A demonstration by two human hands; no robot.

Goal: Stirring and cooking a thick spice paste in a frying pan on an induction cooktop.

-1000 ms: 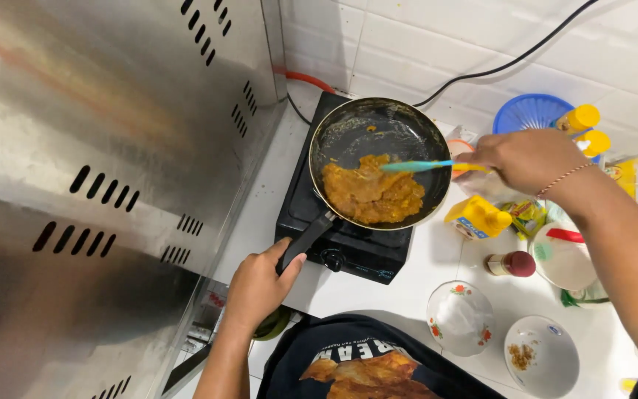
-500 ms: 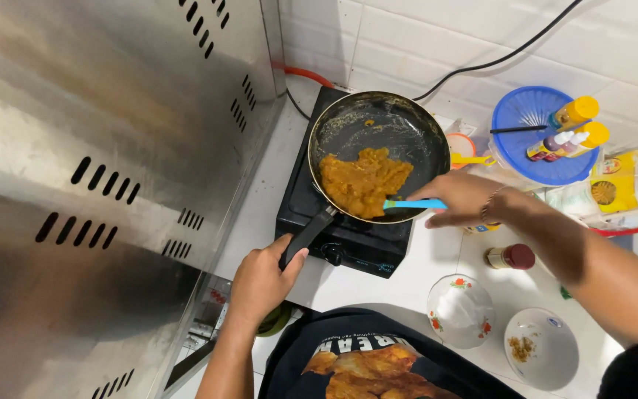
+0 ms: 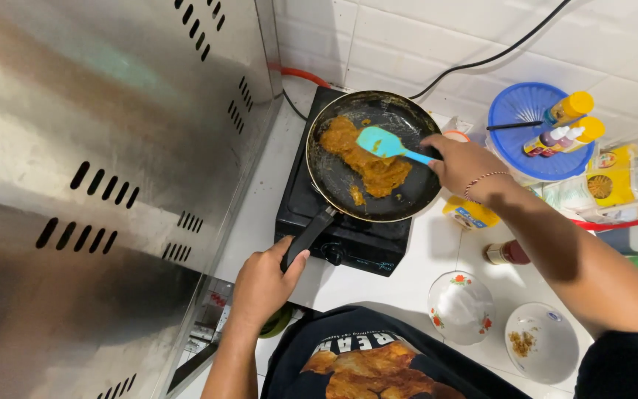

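A black frying pan (image 3: 334, 177) sits on a black single-burner stove (image 3: 348, 240), holding a mound of orange-brown paste (image 3: 367, 159). My left hand (image 3: 263, 284) grips the pan's black handle at the stove's front left corner. My right hand (image 3: 463, 164) reaches in from the right rim and holds a light blue spatula (image 3: 382, 142), whose blade rests on the paste in the middle of the pan.
A tall steel panel (image 3: 105, 162) fills the left side. To the right stand a blue basket (image 3: 518, 137) with yellow-capped bottles, a yellow packet (image 3: 470, 214) and a small brown jar (image 3: 507, 253). Two white bowls (image 3: 461, 307) (image 3: 542, 341) sit near the front edge.
My right hand has swept the spatula from the pan's right edge into its middle, and the paste has spread toward the far left side. My left hand stays on the handle.
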